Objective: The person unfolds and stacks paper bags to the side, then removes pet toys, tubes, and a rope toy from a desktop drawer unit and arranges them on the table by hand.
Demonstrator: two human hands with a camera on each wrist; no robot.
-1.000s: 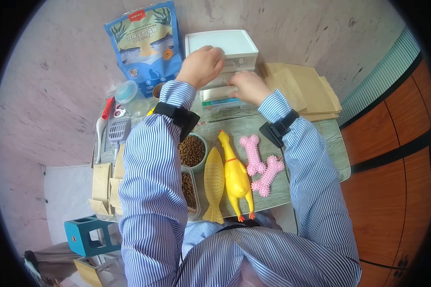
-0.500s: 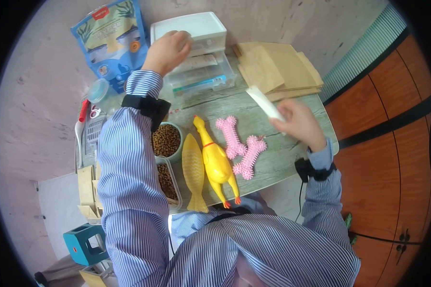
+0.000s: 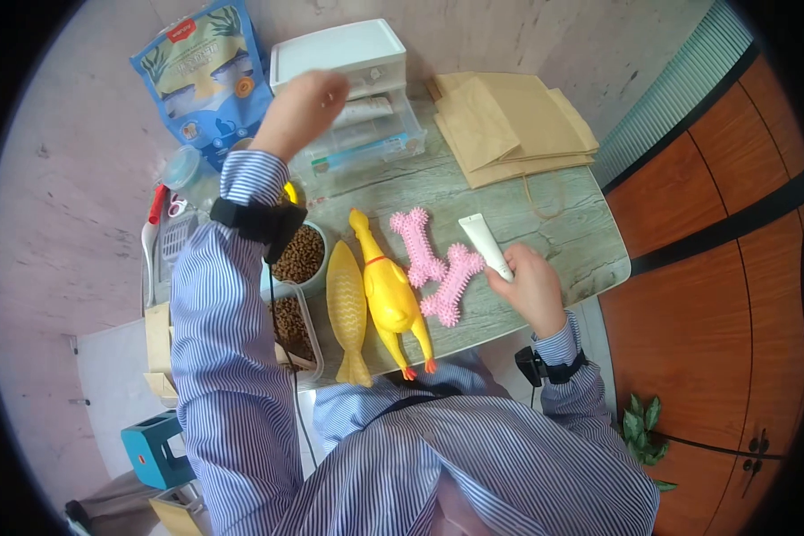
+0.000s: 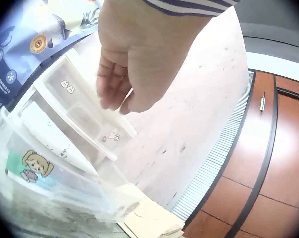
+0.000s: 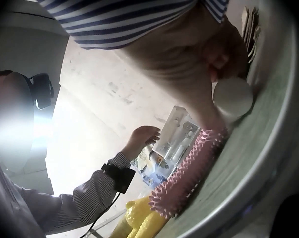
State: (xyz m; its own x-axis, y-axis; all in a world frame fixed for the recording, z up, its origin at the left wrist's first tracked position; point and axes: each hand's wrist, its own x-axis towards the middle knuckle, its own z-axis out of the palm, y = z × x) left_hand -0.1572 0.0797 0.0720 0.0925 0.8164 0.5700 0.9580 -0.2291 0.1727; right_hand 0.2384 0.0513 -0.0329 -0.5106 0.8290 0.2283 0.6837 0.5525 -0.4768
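My right hand (image 3: 536,284) pinches a white squeeze tube (image 3: 482,241) by its cap end, its flat end pointing up and away over the table. In the right wrist view the round cap (image 5: 233,96) shows at the fingers, close over the tabletop. My left hand (image 3: 302,112) hangs by the front of a small white drawer box (image 3: 338,54). Its fingers are loosely bent and hold nothing, as the left wrist view shows. The box's clear lower drawer (image 4: 55,183) stands pulled out, with a white packet (image 4: 55,139) and a blue-green strip inside.
Two pink spiky bones (image 3: 415,246), a yellow rubber chicken (image 3: 391,295) and a yellow fish toy (image 3: 347,308) lie mid-table. Left of them are two containers of kibble (image 3: 299,257). Paper bags (image 3: 518,125) lie at back right; a blue food bag (image 3: 207,80) stands at back left.
My right hand has drawn the white tube out of the lower drawer and brought it right and toward me, beside the pink bones. The left hand has stayed by the box.
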